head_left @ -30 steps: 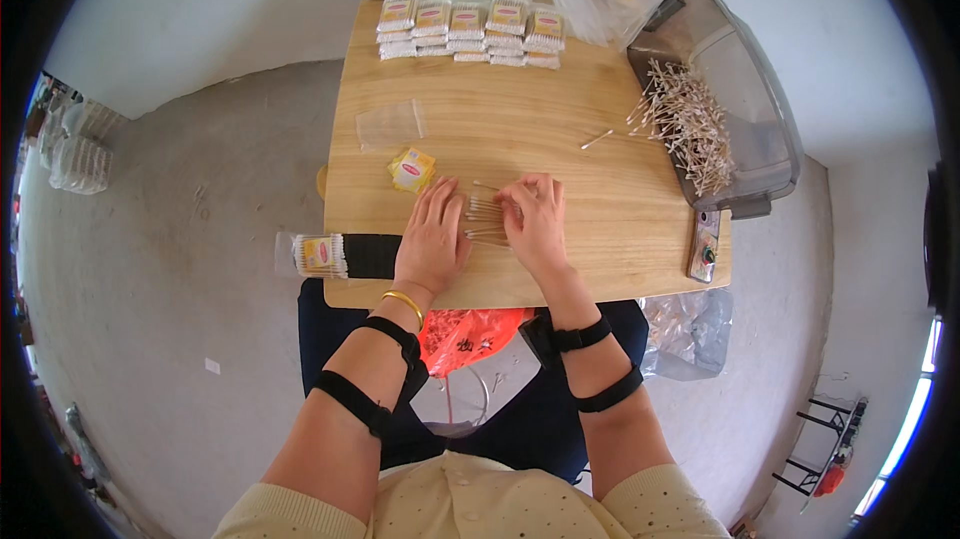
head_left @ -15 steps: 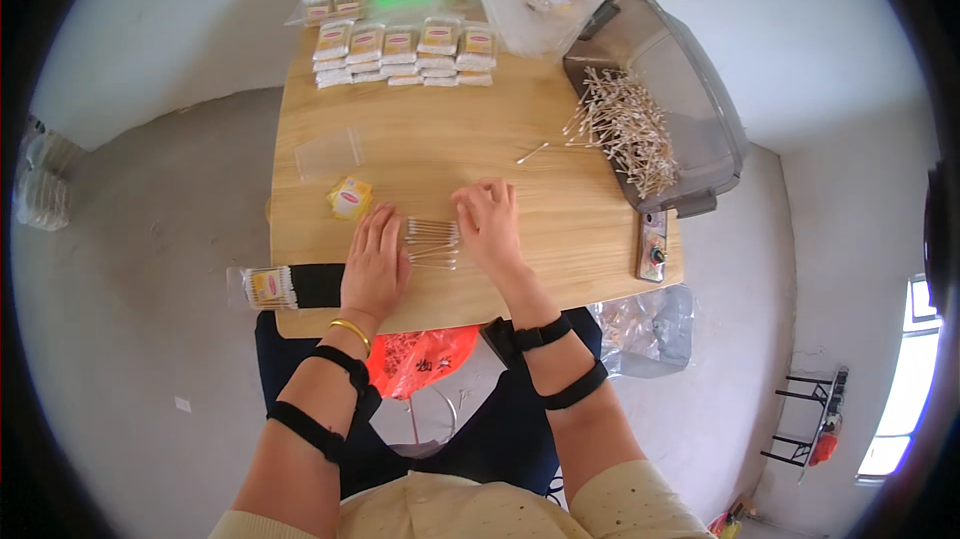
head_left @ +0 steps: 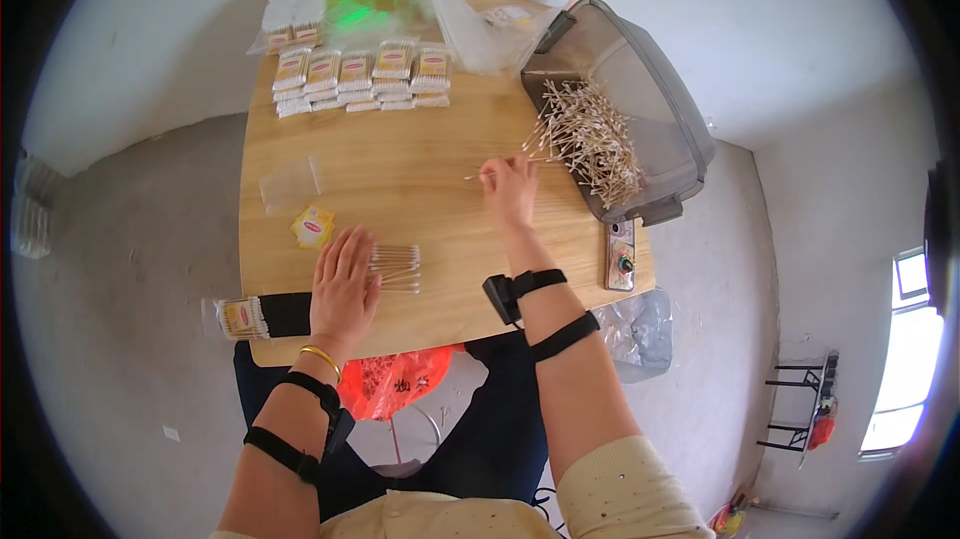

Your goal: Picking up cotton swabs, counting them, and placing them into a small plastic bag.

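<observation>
A row of cotton swabs (head_left: 396, 259) lies side by side on the wooden table, a few at its near end spaced apart. My left hand (head_left: 341, 284) rests palm down against their left ends, its fingers stretched out and holding nothing. Farther right, my right hand (head_left: 511, 191) has its fingertips closed on a single cotton swab (head_left: 471, 178), whose tip sticks out to the left. A grey translucent bin (head_left: 668, 124) lies tipped on its side at the right, with a heap of loose swabs (head_left: 596, 144) spilling at its mouth.
Stacked packs of swabs (head_left: 356, 72) and clear bags (head_left: 480, 34) stand at the back. Yellow cards (head_left: 314, 227) and a small clear bag (head_left: 289, 185) lie at the left. A filled pack (head_left: 243, 318) sits on a black strip (head_left: 287, 315) at the left edge. A phone (head_left: 620, 257) lies right.
My right hand has moved away from the row of swabs, up and right to the lone swab near the bin. My left hand stays beside the row. The whole view has shifted slightly.
</observation>
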`<action>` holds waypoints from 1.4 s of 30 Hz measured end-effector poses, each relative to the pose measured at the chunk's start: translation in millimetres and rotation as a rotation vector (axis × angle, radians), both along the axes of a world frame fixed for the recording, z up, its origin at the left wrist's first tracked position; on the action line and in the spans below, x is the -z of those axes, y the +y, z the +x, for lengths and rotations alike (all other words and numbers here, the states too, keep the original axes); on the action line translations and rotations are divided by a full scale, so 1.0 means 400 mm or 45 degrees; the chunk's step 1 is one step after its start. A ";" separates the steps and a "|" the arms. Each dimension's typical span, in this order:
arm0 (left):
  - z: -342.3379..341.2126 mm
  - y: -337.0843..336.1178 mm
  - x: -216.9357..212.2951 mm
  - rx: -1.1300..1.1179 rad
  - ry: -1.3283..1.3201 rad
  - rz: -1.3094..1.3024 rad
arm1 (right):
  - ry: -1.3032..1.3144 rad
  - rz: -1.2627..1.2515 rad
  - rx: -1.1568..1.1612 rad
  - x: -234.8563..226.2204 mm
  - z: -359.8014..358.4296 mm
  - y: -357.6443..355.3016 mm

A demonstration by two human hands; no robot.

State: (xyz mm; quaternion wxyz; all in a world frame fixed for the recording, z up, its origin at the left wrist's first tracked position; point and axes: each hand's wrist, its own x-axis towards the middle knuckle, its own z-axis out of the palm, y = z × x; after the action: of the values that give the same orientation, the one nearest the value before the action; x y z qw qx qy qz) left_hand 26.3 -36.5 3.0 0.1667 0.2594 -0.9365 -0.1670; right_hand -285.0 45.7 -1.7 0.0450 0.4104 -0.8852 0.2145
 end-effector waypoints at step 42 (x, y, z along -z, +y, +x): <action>0.004 -0.003 0.004 -0.023 -0.019 0.000 | -0.391 -0.277 -0.277 0.030 0.027 0.001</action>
State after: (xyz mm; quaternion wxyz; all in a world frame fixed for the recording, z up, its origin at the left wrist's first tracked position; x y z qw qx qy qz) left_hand 27.8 -37.7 1.3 0.1611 0.2690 -0.9354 -0.1635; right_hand -274.2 45.9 -13.9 -0.0697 0.4587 -0.8039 0.3722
